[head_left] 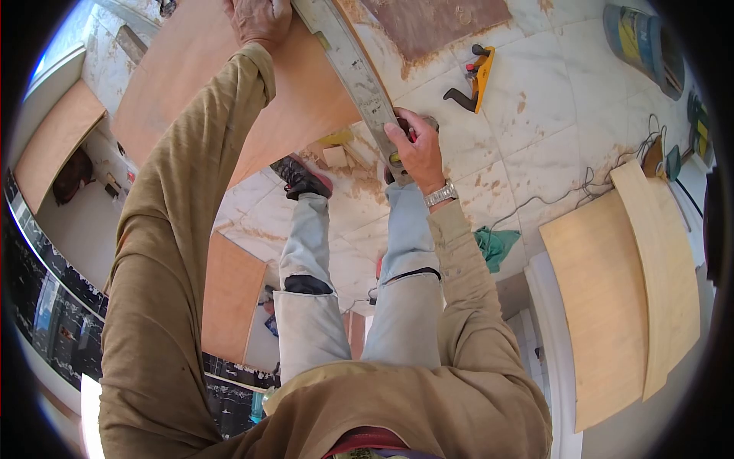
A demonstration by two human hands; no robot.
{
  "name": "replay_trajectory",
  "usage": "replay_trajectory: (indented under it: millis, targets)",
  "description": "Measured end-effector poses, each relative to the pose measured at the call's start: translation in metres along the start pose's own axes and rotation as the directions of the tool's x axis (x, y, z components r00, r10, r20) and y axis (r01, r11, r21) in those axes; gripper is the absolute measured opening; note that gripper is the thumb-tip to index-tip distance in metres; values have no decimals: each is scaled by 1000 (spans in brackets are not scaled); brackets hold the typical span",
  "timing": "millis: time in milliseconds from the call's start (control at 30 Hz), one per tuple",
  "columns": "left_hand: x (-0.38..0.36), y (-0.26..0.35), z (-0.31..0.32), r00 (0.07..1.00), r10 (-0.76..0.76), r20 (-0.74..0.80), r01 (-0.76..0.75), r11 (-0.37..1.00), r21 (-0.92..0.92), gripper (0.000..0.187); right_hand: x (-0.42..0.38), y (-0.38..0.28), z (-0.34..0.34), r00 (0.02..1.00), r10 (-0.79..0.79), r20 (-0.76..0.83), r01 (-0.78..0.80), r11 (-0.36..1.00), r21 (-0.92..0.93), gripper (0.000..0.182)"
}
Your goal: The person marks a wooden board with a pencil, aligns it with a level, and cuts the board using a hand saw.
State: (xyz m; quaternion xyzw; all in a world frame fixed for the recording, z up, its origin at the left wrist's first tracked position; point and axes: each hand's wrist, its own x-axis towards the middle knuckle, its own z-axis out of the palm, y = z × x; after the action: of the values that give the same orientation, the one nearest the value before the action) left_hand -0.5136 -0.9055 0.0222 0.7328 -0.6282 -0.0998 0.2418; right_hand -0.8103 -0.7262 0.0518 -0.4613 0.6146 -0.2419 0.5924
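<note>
Top left: your left hand [258,21] over the brown board [302,96], fingers indeterminable. Centre: your right hand's [420,155] fingers grasp the metal level [358,84].

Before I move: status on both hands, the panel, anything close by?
Left hand on wood panel. Right hand gripping near end of metal straightedge. Straightedge along panel's right side. Hand plane on floor to the right, apart from both.
</note>
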Motion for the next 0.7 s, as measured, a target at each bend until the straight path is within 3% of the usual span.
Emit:
replay_trajectory:
  millis: [300, 400, 700]
  targets:
    - [6, -6, 6, 999, -26, -47, 26, 1000, -3, 64, -6, -9, 9, 999, 18, -50, -15, 999, 50, 34]
    - [7, -3, 4, 998, -68, -7, 68, 998, -7, 63, -6, -11, 8, 999, 4, -49, -7, 999, -49, 32]
    - [7, -2, 2, 998, -62, 6, 62, 998, -31, 63, -7, -9, 12, 995, -61, -79, 56, 997, -58, 31]
